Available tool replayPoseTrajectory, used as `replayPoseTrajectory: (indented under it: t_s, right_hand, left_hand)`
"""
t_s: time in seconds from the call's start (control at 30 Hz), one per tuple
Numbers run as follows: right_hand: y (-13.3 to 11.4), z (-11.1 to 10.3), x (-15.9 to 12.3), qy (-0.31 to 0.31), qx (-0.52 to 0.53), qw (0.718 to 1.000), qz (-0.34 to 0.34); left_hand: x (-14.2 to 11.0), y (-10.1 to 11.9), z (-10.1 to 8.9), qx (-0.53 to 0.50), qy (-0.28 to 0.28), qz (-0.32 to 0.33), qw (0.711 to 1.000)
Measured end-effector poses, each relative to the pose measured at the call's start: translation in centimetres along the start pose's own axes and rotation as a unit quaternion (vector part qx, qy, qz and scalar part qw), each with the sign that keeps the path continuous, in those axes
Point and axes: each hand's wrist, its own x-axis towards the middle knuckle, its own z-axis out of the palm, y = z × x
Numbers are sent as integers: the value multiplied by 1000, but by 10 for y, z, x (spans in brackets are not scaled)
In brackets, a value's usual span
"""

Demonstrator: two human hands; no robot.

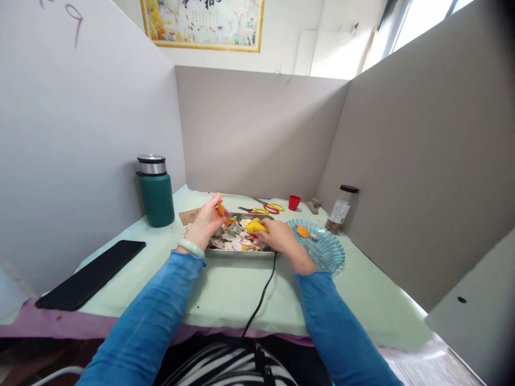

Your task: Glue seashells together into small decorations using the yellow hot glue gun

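Observation:
My left hand (206,219) is raised over the left side of a metal tray (245,254), its fingers pinched on a small orange piece (221,208). In my right hand (280,236) is a yellow glue gun (256,225), its front end pointing left over the tray. A black cord (262,298) runs from below that hand down to the table's front edge. Many flat whitish, grey-green and orange scraps (235,236) fill the tray. Beside my right wrist sits a blue scalloped plate (332,252) with an orange disc (303,231) and a small speckled piece on it.
Scissors (263,210) with yellow and red handles lie behind the tray, near a red cup (294,202). A clear jar (341,210) with a black lid stands at right. At left are a green bottle (156,193) and a black flat pad (94,273). Grey panels (261,128) enclose the table.

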Motion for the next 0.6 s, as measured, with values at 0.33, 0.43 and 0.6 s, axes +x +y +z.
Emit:
replayPoseTrajectory:
  t_s: [0.33, 0.43, 0.6]
  right_hand:
    - [4, 3, -1, 1, -38, 999, -19]
    - [6, 3, 0, 24, -4, 999, -30]
    - [-14, -1, 12, 83, 69, 990, -92]
  left_hand:
    - [-10, 3, -5, -148, 41, 2, 988]
    - [-14, 2, -2, -112, 7, -6, 994]
    - [-14, -7, -1, -58, -42, 29, 997]
